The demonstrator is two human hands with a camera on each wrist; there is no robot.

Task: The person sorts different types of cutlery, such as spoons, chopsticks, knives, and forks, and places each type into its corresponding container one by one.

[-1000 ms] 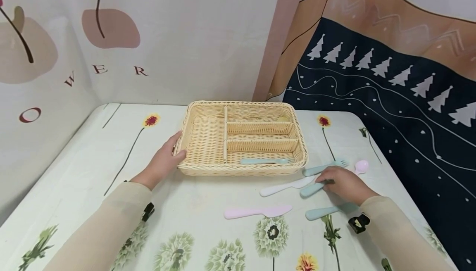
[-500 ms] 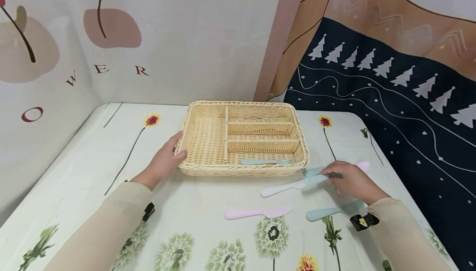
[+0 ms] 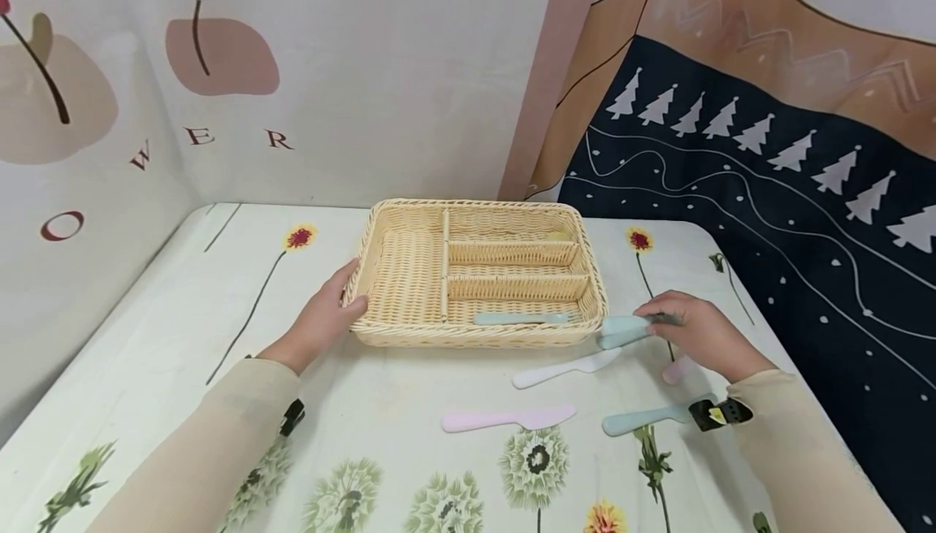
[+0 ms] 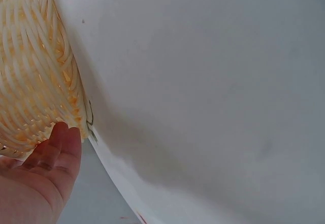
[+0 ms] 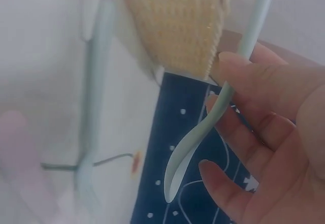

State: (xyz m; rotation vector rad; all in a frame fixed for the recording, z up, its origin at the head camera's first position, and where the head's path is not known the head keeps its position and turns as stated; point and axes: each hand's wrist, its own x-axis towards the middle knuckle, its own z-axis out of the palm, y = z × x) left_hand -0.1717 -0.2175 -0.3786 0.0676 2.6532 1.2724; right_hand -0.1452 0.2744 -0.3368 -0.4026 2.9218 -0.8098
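R hand (image 3: 698, 331) pinching mint spoon (image 3: 621, 330) by basket (image 3: 380, 273) rim, L hand (image 3: 322, 318) flat on its edge.

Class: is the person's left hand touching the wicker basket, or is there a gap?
Touching. In the left wrist view the left hand has its thumb pressed against the wicker basket wall, no gap.

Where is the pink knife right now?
In the head view the pink knife lies flat on the flowered table, in front of the wicker basket, just nearer the person than the white knife, untouched by either hand.
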